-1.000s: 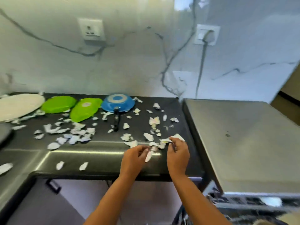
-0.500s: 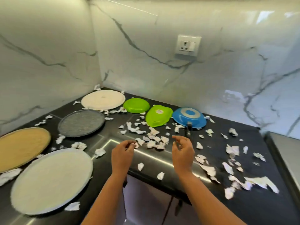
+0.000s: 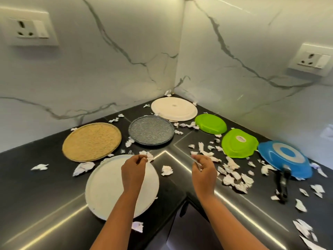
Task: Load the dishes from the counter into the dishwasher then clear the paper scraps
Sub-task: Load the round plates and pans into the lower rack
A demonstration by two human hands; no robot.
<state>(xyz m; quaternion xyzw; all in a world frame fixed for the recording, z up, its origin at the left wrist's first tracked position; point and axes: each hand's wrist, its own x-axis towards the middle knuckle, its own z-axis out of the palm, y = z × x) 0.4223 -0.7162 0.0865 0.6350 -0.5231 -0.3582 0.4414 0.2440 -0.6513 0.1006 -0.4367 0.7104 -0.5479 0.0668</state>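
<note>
Hovering over white plate (image 3: 100,186), left fingers (image 3: 141,160) just beside paper scrap (image 3: 147,155).

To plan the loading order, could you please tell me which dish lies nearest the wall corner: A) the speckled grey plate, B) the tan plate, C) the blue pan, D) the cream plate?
D: the cream plate sits farthest back, right in the corner of the counter.

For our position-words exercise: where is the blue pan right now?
Head view, right side of the counter: the blue pan lies upside down beside a green dish, its handle pointing toward the counter's front edge, with paper scraps around it.
</note>
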